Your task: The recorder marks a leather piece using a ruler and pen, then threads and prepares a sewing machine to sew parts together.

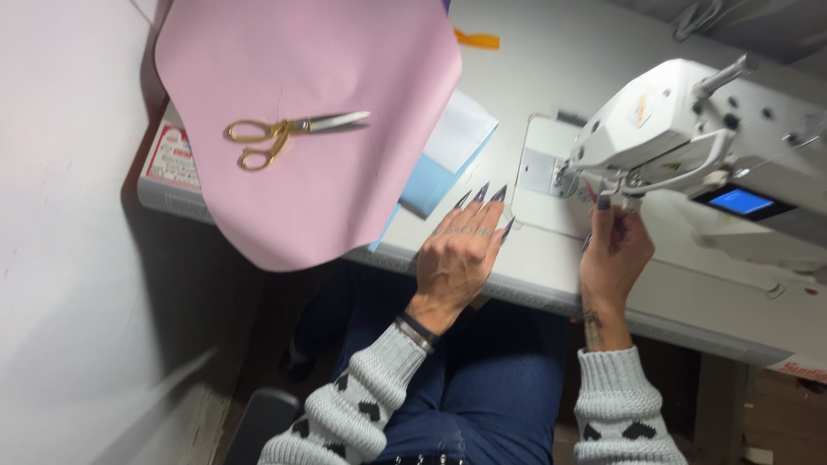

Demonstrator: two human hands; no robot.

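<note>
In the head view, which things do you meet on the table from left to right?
Gold scissors on pink fabric → blue paper → left hand → right hand → sewing machine with its blue screen.

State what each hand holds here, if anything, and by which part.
The left hand holds nothing, resting flat on the table. The right hand reaches the sewing machine needle area; any grip cannot be told.
</note>
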